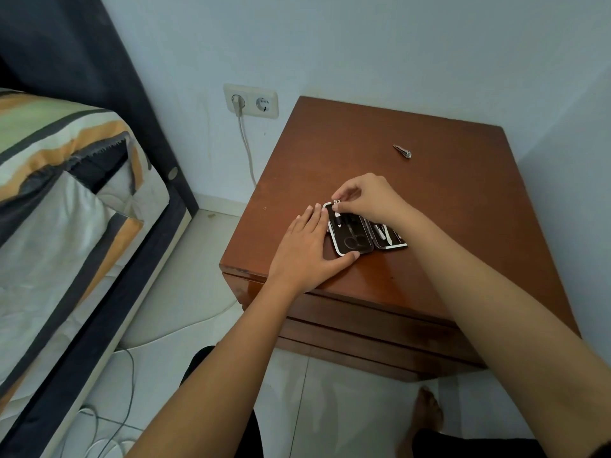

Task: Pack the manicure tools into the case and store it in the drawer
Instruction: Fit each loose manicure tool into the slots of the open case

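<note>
Manicure case [355,238], dark with a pale edge, lies open flat near the front of the brown wooden nightstand [446,193], scissors [353,238] tucked into its left half and pale tools in its right half. Left hand [305,249] rests flat with fingers spread, pressing the case's left edge, while the right hand [365,198] pinches a small metal tool [336,202] at the case's far left corner. Nail clipper [402,151] lies well apart toward the back, and a wall socket [251,101] with a plugged cable sits beside a bed [66,193].
</note>
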The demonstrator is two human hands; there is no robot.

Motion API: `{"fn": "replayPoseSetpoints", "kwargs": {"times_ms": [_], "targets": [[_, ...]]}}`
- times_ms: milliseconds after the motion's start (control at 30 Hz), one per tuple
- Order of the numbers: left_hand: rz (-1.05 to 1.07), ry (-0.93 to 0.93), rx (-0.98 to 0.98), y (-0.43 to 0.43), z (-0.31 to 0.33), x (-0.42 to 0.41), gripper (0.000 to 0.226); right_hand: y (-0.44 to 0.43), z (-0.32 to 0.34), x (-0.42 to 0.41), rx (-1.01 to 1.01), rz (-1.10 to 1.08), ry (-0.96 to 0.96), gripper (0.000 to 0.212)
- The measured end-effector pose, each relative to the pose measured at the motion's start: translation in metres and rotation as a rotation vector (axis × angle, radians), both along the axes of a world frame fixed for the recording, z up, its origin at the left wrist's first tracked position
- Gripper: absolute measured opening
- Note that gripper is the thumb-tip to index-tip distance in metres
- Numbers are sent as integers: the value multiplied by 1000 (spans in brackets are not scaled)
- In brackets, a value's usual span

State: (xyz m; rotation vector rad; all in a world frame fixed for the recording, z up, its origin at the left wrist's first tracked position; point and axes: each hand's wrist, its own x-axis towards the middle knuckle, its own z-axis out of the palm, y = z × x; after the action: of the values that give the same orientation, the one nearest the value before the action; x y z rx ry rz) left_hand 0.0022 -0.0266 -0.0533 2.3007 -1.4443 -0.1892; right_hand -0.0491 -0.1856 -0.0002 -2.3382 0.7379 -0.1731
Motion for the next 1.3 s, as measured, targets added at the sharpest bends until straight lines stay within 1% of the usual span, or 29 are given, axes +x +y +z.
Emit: {"fn": "replayPoseSetpoints", "kwargs": {"times_ms": [100,200,267,333,400,467,567,733,800,900,1000,1167,1233,1300], "targets": [[-4,7,-9,0,1,0,95,2,4,-5,-107,147,92,14],[-3,6,-18,0,0,0,95,-4,6,-10,-148,215,73,14],[5,7,-27,0,-1,1,96,-17,3,-12,-147,131,-1,15],[10,7,-29,0,-1,0,96,-39,-2,-13,-188,-22,-72,21],[8,4,-26,-1,-1,0,97,-64,-9,-16,-233,-176,-75,30],[9,0,-28,-1,-1,0,97,-85,-17,-18,-248,-280,-29,41],[7,-2,-29,0,-1,0,96,-105,-24,-15,-247,-323,46,53],[7,-3,-31,-1,-1,0,97,-118,-26,-5,-266,-252,144,52],[8,-1,-35,0,-1,1,96,-115,-28,-8,-302,-252,88,48],[13,-1,-35,-1,0,0,96,-105,-30,-20,-370,-294,-74,33],[20,16,-28,-1,0,0,97,-94,-32,-38,-375,-352,-153,21],[24,18,-5,0,3,-1,97,-67,-32,-66,-215,-438,-343,17],[22,14,-3,0,4,-2,97,-54,-28,-70,-157,-433,-403,16],[20,10,-5,0,5,-2,97,-43,-21,-69,-123,-390,-420,15]]}}
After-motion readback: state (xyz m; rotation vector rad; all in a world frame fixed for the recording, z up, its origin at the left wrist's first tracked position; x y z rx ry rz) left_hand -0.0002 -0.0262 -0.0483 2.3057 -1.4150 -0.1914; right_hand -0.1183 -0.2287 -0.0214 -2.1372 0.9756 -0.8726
